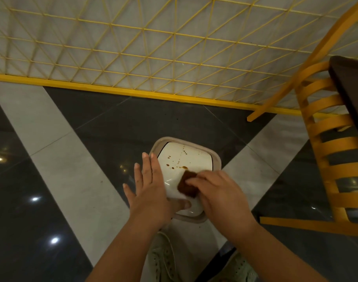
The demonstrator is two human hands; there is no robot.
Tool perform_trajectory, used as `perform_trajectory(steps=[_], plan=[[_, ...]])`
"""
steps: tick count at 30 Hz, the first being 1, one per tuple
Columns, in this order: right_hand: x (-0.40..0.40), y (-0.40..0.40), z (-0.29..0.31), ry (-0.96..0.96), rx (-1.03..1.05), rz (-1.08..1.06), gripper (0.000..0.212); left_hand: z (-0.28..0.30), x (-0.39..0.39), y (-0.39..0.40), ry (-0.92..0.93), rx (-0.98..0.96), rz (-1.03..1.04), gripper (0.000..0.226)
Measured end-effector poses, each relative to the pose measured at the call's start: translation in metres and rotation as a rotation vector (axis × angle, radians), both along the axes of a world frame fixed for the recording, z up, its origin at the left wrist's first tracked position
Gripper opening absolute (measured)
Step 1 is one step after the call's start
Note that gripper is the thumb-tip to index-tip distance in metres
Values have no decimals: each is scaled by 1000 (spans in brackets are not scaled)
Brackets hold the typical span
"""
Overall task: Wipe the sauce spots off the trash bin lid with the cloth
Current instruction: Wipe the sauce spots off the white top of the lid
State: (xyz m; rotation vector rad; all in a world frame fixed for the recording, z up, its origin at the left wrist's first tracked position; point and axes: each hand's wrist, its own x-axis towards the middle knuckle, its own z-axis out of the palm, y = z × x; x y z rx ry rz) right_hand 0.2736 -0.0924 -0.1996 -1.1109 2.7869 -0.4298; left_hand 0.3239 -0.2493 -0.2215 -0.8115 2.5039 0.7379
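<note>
A small trash bin with a white lid (pixel 191 157) and a beige rim stands on the floor below me. Several brown sauce spots (pixel 175 164) dot the middle of the lid. My right hand (pixel 219 190) presses a folded brown cloth (pixel 187 185) flat on the near half of the lid, just below the spots. My left hand (pixel 150 188) lies flat with fingers spread on the lid's left edge, thumb across the near rim.
A yellow wire-mesh partition (pixel 153 58) runs across the back on a yellow base bar. A yellow wooden chair (pixel 326 139) stands at the right, close to the bin. The floor is glossy dark and light tiles. My pale shoes (pixel 164 259) show at the bottom.
</note>
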Motion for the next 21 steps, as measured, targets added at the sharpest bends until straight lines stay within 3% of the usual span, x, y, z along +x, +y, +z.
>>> perform_trajectory(steps=[8, 16, 21], plan=[[-33, 0, -1, -69, 36, -210, 29, -2, 2, -2, 18, 33, 5, 141], [-16, -45, -5, -42, 84, 95, 41, 1, 0, 0, -3, 3, 6, 139], [-48, -50, -4, -97, 7, -124, 34, 1, 3, -2, 21, 31, 12, 141]])
